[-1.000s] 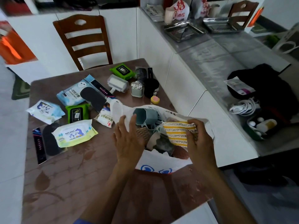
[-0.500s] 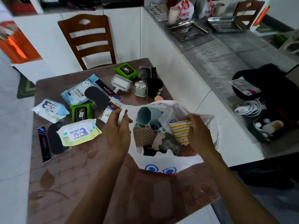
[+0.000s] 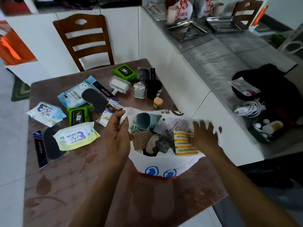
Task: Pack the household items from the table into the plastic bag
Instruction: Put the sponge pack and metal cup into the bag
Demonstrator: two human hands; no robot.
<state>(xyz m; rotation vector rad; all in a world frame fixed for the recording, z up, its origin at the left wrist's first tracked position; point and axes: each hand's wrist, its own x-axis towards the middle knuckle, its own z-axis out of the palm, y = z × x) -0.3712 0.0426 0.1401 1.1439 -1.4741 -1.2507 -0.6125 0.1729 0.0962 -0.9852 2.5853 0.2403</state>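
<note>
Head view: left hand (image 3: pixel 116 136) pinches plastic bag (image 3: pixel 164 163) handle, holding mouth open; right hand (image 3: pixel 205 138) blurred, fingers spread, pressing striped sponge (image 3: pixel 182 143) down.

A brown table (image 3: pixel 68 185) with a faint leaf pattern fills the near middle of the scene. At its far edge stands a dark wooden chair (image 3: pixel 85 41) with a slatted back, set against white cabinet fronts (image 3: pixel 124 30) that run across the far wall and turn down the right side. A grey countertop (image 3: pixel 229 59) tops the right-hand run; two metal trays (image 3: pixel 186 29) sit at its far end, and a second wooden chair back (image 3: pixel 246 12) shows behind them. The floor (image 3: pixel 9 128) at left is pale tile, with a green mat (image 3: pixel 20 90) lying on it. An orange shape (image 3: pixel 13 48) at far left is blurred. The light is dim and even.
</note>
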